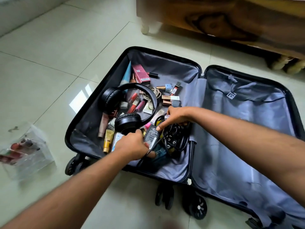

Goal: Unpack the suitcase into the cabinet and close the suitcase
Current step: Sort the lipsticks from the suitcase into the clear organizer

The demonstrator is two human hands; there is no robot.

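Note:
A black suitcase (92, 104) lies open on the tiled floor, grey lining showing in both halves. Its left half holds black headphones (127, 123), a pink box (140, 74), lipsticks, tubes and other cosmetics. At the near end sits a black power adapter (151, 134) with a coiled black cable and plug (175, 138). My left hand (132, 147) grips the adapter's near end and its cord. My right hand (176, 115) pinches the adapter's far end, thumb on its label. A dark teal box (160, 153) lies under the adapter. The right half (247, 129) holds only lining.
A clear plastic organiser (24, 151) with small cosmetics stands on the floor to the left. A wooden bed or cabinet frame (222, 19) on short legs runs along the back right. The suitcase wheels (194, 207) point toward me. Bare tiles surround the case.

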